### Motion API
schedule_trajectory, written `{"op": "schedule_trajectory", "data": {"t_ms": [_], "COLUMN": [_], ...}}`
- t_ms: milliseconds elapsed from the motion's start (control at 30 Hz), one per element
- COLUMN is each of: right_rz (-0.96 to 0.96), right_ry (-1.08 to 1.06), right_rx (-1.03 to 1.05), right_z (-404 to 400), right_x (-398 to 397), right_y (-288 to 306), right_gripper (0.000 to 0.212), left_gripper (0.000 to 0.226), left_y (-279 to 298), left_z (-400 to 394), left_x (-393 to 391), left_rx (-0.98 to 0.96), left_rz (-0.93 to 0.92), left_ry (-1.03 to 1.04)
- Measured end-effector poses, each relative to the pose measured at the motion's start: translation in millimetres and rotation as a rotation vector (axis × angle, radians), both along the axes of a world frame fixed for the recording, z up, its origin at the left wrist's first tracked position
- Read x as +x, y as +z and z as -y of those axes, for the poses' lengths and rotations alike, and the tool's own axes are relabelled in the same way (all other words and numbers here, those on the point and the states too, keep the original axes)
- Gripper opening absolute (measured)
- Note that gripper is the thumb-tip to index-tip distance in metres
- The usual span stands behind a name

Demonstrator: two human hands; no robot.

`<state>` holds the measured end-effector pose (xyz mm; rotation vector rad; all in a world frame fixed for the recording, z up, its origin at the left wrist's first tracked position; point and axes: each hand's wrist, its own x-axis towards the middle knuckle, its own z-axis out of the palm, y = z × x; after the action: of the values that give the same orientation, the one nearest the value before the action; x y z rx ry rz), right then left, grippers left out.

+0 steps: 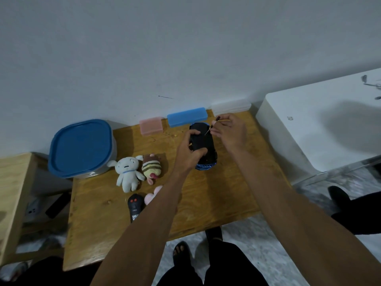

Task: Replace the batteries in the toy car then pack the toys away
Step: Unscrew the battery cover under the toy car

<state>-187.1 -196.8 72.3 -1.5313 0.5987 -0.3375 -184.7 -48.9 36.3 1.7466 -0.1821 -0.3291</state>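
The blue toy car [203,141] lies upside down on the wooden table [206,195], its black underside facing up. My left hand [188,149] grips the car from the left side. My right hand [231,131] pinches a small screwdriver [212,125] with a yellow handle, its thin tip touching the car's underside near the far end. A black remote control [135,206] lies near the table's front left. A white plush [126,172], a striped brown plush [151,168] and a pink plush [152,196], partly hidden by my left forearm, lie beside it.
A large container with a blue lid [81,147] stands at the table's back left. A pink box [151,126], a blue box [187,117] and a clear box [231,105] line the wall. A white cabinet [321,124] is on the right, a wooden stool [14,195] on the left.
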Motion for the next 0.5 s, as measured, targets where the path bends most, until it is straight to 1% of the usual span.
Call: {"op": "schedule_trajectory", "data": {"t_ms": [267,400,500], "right_rz": [0.015,0.034,0.062], "right_ry": [0.058,0.135,0.174], "right_rx": [-0.099,-0.238,-0.348], "right_z": [-1.8,-2.5,-4.0], "right_x": [2.9,3.1,3.4], "right_y": [-3.1,-3.2,-3.3], "right_gripper": [0.015,0.011,0.018], "left_gripper": [0.058,0.056,0.056], "left_y": [-3.3,-7.1,-8.5], "left_z": [-4.0,-4.4,-3.3], "left_x": [0.5,1.2,2.4], "left_rx": [-0.011,-0.018,-0.027], "left_rz": [0.0,0.001,0.005], "left_ry": [0.011,0.02,0.024]}}
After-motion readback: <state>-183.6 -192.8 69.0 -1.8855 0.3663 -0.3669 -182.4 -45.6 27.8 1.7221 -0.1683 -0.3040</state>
